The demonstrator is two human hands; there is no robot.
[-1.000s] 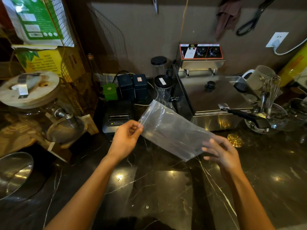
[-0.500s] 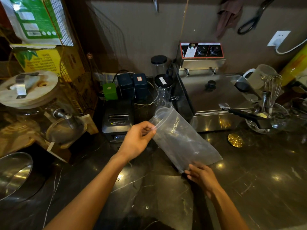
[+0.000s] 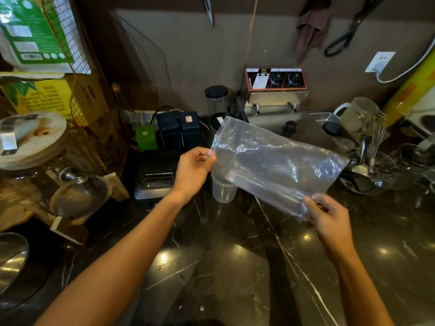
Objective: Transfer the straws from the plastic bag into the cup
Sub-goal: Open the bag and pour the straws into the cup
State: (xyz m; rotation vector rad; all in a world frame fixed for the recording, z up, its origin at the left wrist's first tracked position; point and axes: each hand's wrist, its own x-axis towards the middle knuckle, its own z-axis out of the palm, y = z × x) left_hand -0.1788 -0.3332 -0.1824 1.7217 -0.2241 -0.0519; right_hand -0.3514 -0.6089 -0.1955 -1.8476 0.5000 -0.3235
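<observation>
While the clear plastic bag (image 3: 277, 165) hangs stretched in the air above the dark marble worktop (image 3: 235, 267), the left hand (image 3: 194, 169) sits to the left of the bag, its fingers (image 3: 207, 156) pinched together on the bag's open, sealed-strip edge. Just below that edge, under the bag's left end, a translucent cup (image 3: 222, 190) stands upright on the worktop, and it looks empty from here, though the bag covers part of its mouth. Through the film, along the bag's lower side, a bundle of clear straws (image 3: 270, 191) lies lengthwise, faint and hard to count. To the right of the bag, the right hand (image 3: 327, 217) clamps its fingers (image 3: 310, 205) around the bag's lower corner, apparently gripping the straw ends through the plastic. By my judgement the transfer has not yet begun: the straws are all inside the bag, and opening the mouth, drawing them out and standing them in the cup remain to be done.
</observation>
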